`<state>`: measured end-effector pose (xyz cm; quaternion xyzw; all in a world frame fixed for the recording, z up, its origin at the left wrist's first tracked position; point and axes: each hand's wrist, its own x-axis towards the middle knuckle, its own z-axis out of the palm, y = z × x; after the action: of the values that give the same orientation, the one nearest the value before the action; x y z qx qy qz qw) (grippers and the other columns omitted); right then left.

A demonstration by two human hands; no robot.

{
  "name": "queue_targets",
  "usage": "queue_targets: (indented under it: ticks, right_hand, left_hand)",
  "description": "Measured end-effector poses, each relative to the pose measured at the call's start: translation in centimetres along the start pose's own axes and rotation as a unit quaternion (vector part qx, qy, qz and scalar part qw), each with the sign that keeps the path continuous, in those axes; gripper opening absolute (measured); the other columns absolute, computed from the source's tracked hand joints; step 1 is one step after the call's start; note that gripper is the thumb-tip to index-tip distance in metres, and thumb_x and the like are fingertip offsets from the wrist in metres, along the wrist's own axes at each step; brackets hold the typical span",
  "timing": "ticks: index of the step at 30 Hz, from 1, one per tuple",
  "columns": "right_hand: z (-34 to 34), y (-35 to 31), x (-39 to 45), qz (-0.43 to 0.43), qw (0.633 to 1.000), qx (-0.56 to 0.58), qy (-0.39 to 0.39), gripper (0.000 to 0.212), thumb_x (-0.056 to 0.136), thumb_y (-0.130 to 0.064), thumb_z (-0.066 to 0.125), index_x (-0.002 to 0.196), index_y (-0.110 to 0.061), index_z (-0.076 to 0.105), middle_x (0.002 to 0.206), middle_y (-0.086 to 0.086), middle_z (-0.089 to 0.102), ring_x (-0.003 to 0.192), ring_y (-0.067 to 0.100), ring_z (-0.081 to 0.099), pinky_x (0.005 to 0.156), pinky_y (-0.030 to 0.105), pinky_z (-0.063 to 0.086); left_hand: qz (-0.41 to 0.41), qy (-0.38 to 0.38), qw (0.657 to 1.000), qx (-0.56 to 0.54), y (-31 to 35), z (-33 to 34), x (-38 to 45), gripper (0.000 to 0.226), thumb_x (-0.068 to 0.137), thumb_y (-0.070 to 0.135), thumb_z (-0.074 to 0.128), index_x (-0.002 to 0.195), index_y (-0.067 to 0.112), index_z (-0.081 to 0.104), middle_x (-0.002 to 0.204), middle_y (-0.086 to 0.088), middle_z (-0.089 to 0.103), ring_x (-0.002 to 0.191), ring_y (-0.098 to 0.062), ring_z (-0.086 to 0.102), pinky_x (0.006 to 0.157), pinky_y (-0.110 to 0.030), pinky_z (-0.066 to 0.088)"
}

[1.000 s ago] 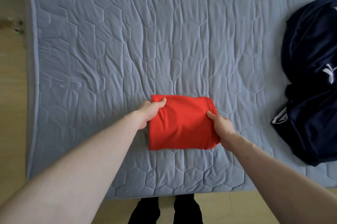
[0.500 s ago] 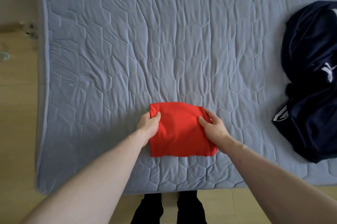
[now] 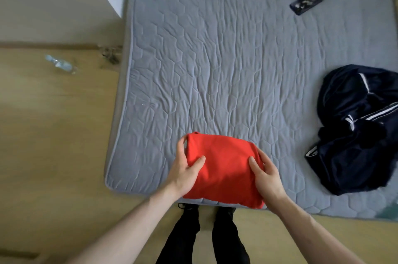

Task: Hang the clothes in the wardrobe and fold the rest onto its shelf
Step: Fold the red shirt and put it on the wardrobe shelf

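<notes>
Over grey mattress [image 3: 226,59], both hands grip folded red garment [image 3: 224,169].

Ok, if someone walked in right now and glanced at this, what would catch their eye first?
The folded red garment at the near edge of the grey quilted mattress, gripped on either side by the left hand and right hand. Next, the crumpled dark navy clothes with white stripes at the mattress's right edge. Last, a dark phone lying at the far right.

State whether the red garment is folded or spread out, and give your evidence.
Folded. The red garment is a compact rectangular bundle at the mattress edge, gripped by the left hand and right hand.
</notes>
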<state>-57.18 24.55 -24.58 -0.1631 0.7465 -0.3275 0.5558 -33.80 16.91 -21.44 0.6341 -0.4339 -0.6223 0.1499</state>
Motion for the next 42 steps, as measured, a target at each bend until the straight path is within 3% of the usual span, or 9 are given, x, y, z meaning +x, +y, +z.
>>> queue_targets:
  ticks: [3, 8, 14, 17, 20, 23, 31, 35, 42]
  right_hand:
    - [0.4, -4.9, -5.4, -0.033, 0.999, -0.010, 0.001, 0.044, 0.101, -0.040, 0.063, 0.144, -0.039, 0.055, 0.133, -0.021, 0.064, 0.117, -0.010, 0.060, 0.103, 0.020, 0.045]
    - [1.7, -12.1, -13.7, -0.107, 0.992, -0.056, -0.021, 0.045, 0.102, -0.038, 0.062, 0.145, -0.042, 0.051, 0.110, -0.047, 0.059, 0.102, -0.031, 0.052, 0.092, 0.005, 0.041]
    - [5.3, -18.0, -20.5, -0.183, 0.972, -0.099, -0.108, 0.048, 0.101, -0.036, 0.063, 0.148, -0.032, 0.052, 0.129, -0.021, 0.061, 0.110, -0.017, 0.053, 0.104, 0.017, 0.037]
    - [7.8, -20.9, -22.8, -0.224, 0.955, -0.120, -0.150, 0.048, 0.101, -0.036, 0.064, 0.147, -0.032, 0.053, 0.124, -0.026, 0.060, 0.109, -0.019, 0.053, 0.101, 0.015, 0.036]
    - [11.3, -24.2, -25.3, -0.267, 0.931, -0.157, -0.196, 0.049, 0.101, -0.035, 0.064, 0.148, -0.030, 0.053, 0.133, -0.017, 0.060, 0.120, -0.003, 0.056, 0.105, 0.019, 0.037]
    - [16.1, -27.0, -28.0, -0.303, 0.901, -0.187, -0.249, 0.048, 0.101, -0.032, 0.064, 0.147, -0.028, 0.054, 0.135, -0.014, 0.061, 0.127, 0.004, 0.056, 0.113, 0.027, 0.038]
    - [33.9, -29.8, -36.5, -0.383, 0.822, -0.221, -0.358, 0.037, 0.098, -0.030, 0.068, 0.132, -0.043, 0.061, 0.115, -0.039, 0.066, 0.112, -0.022, 0.056, 0.103, 0.017, 0.039]
    - [43.2, -30.4, -41.1, -0.399, 0.793, -0.224, -0.402, 0.041, 0.098, -0.031, 0.069, 0.138, -0.035, 0.062, 0.124, -0.025, 0.069, 0.114, -0.014, 0.061, 0.105, 0.020, 0.042]
    - [55.8, -31.0, -48.9, -0.429, 0.753, -0.221, -0.447, 0.037, 0.098, -0.042, 0.066, 0.133, -0.050, 0.060, 0.123, -0.034, 0.066, 0.114, -0.016, 0.059, 0.103, 0.019, 0.042]
  left_hand:
    - [0.022, -0.014, 0.999, 0.030, 3.9, -3.1, -5.7, 0.074, 0.093, 0.036, 0.069, 0.153, 0.039, 0.027, 0.136, 0.014, 0.062, 0.117, -0.004, 0.066, 0.103, -0.033, 0.050]
    - [0.038, 0.030, 0.991, 0.123, 8.6, -7.9, -13.5, 0.050, 0.104, 0.033, 0.057, 0.151, 0.030, 0.040, 0.128, 0.014, 0.063, 0.117, -0.012, 0.064, 0.087, -0.019, 0.042]
    - [0.049, 0.149, 0.984, 0.086, 10.5, -12.2, -22.0, 0.030, 0.105, 0.033, 0.054, 0.135, 0.030, 0.053, 0.121, 0.015, 0.066, 0.118, -0.011, 0.062, 0.085, -0.015, 0.039]
    - [0.081, 0.238, 0.968, 0.015, 10.7, -14.6, -25.8, 0.020, 0.104, 0.020, 0.057, 0.114, 0.037, 0.057, 0.111, 0.026, 0.062, 0.113, -0.005, 0.060, 0.086, -0.004, 0.039]
    - [0.107, 0.309, 0.945, -0.010, 10.9, -17.5, -29.3, 0.024, 0.104, 0.019, 0.057, 0.126, 0.030, 0.058, 0.121, 0.015, 0.065, 0.116, -0.004, 0.059, 0.101, -0.021, 0.043]
    - [0.120, 0.369, 0.920, -0.057, 10.4, -21.1, -32.7, 0.026, 0.104, 0.020, 0.057, 0.130, 0.020, 0.059, 0.123, 0.006, 0.068, 0.115, -0.009, 0.063, 0.101, -0.027, 0.046]
    - [0.134, 0.503, 0.838, -0.163, 6.3, -33.9, -41.3, 0.014, 0.104, 0.021, 0.058, 0.115, 0.025, 0.065, 0.106, 0.013, 0.073, 0.099, -0.001, 0.067, 0.091, -0.030, 0.051]
    - [0.147, 0.527, 0.813, -0.201, 3.6, -41.5, -45.2, 0.011, 0.104, 0.024, 0.058, 0.111, 0.026, 0.066, 0.103, 0.009, 0.074, 0.097, -0.008, 0.070, 0.092, -0.037, 0.054]
    - [0.169, 0.555, 0.787, -0.209, 1.0, -54.2, -51.1, 0.011, 0.105, 0.032, 0.056, 0.108, 0.034, 0.066, 0.100, 0.008, 0.074, 0.091, -0.013, 0.072, 0.090, -0.045, 0.058]
